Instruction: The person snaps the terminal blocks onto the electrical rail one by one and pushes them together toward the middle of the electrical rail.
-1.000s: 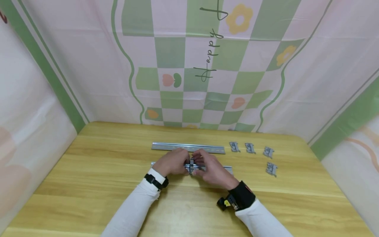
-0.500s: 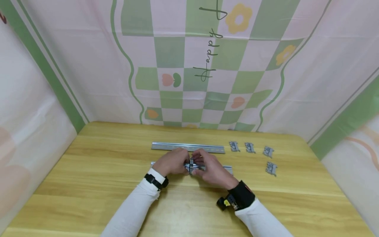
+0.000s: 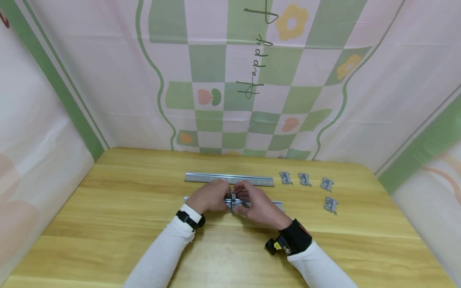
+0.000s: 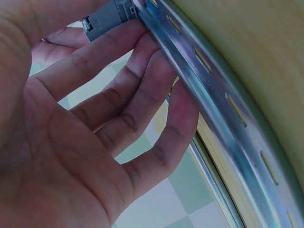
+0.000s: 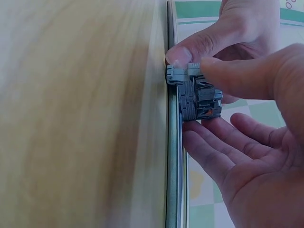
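In the head view, a grey DIN rail terminal block [image 3: 233,202] stands upright across the nearer metal DIN rail [image 3: 278,205]. From the left side, my left hand [image 3: 210,197] grips the block; its thumb lies at the block's end in the right wrist view. The left wrist view shows the other left fingers [image 4: 164,71] bent against the edge of the slotted rail [image 4: 228,128]. My right hand [image 3: 262,206] pinches the same block [image 5: 205,97] from the right, thumb on one end and fingers at the other. The block's foot on the rail is partly hidden.
A second DIN rail [image 3: 230,180] lies behind the hands, parallel to the first. Several loose grey terminal blocks [image 3: 304,179] lie on the wooden table [image 3: 230,256] at the right. A patterned curtain [image 3: 237,120] hangs behind the table's far edge.
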Demonstrator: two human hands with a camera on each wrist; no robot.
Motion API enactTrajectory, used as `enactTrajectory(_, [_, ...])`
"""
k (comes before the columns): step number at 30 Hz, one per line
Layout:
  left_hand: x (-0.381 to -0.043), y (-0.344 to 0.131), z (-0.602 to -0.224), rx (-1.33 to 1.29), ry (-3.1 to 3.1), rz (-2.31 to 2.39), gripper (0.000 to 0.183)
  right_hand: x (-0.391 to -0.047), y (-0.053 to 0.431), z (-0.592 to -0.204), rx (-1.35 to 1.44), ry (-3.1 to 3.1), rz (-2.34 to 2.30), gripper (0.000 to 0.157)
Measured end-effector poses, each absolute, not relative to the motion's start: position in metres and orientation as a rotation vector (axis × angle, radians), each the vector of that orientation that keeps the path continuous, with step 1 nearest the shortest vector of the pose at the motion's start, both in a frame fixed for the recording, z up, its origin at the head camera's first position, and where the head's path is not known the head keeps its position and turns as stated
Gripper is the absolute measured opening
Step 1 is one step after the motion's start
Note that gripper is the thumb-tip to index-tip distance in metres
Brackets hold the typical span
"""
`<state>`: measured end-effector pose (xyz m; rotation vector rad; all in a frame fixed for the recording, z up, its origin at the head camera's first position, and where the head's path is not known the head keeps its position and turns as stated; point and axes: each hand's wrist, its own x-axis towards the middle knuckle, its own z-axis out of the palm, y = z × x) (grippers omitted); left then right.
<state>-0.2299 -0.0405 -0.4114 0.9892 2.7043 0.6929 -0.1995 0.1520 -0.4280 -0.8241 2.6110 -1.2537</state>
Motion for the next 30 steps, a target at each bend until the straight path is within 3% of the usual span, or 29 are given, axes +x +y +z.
enactTrajectory(30, [-0.2309, -0.0396, -0.4120, 0.987, 2.700, 0.675, 0.018, -0.2027, 0.1561, -0.4277, -0.896, 2.622, -1.215, 0.064])
